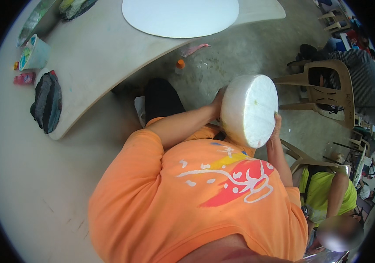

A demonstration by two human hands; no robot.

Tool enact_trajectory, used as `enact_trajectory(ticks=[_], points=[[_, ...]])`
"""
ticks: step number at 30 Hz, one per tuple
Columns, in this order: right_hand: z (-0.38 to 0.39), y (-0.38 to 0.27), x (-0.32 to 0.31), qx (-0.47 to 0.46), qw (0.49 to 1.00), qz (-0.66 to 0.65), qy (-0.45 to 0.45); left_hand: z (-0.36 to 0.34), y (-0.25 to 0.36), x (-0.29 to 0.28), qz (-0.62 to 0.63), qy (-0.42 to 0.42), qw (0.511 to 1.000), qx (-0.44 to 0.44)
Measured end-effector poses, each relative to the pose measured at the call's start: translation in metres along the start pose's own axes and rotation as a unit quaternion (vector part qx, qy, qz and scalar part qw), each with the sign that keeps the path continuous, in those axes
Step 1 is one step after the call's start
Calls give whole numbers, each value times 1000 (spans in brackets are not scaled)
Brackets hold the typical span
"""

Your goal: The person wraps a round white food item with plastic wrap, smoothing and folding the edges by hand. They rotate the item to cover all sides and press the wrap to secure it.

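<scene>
A thick white round block (259,111), like a foam cake form with a shiny, wrinkled covering, is held tilted in front of my orange shirt. My left hand (219,100) grips its left side, with most of the fingers hidden behind it. On the right edge, my right hand (276,127) is closed on the block, its thumb tip showing at the rim. The flat face is turned to the right and has a small yellowish mark near its middle.
A pale curved table (104,65) at the left holds a white oval board (181,17), a tub (35,53), a pink bottle (24,79) and a dark cloth bundle (47,103). An orange-capped bottle (180,66) stands on the floor. Right are a beige chair (327,83) and a person in lime green (327,193).
</scene>
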State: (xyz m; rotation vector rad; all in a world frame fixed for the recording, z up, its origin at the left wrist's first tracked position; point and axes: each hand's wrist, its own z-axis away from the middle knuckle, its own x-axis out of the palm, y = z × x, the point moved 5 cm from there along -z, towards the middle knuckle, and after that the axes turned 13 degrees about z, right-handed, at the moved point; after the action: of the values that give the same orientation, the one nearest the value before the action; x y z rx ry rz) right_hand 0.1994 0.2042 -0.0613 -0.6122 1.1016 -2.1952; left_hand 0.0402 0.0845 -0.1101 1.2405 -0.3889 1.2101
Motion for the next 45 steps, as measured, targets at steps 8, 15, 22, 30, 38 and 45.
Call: enact_trajectory(ticks=[8,15,22,30,38,45], points=[[-10,10,-48,1,997,-83,3,-24,13,-106,-217,229,947,-64],[-43,34,-72,18,982,-180,51,-42,23,-143,-239,272,922,-141],[-59,68,-114,48,979,-177,92,-101,16,-167,-313,273,884,-213],[-45,62,-103,121,971,-143,149,-193,21,-223,-722,166,635,-217],[-86,27,-92,48,988,36,139,-274,32,-279,-809,203,515,-196],[-92,63,-91,196,965,-42,167,-306,52,-351,-825,213,424,-307]])
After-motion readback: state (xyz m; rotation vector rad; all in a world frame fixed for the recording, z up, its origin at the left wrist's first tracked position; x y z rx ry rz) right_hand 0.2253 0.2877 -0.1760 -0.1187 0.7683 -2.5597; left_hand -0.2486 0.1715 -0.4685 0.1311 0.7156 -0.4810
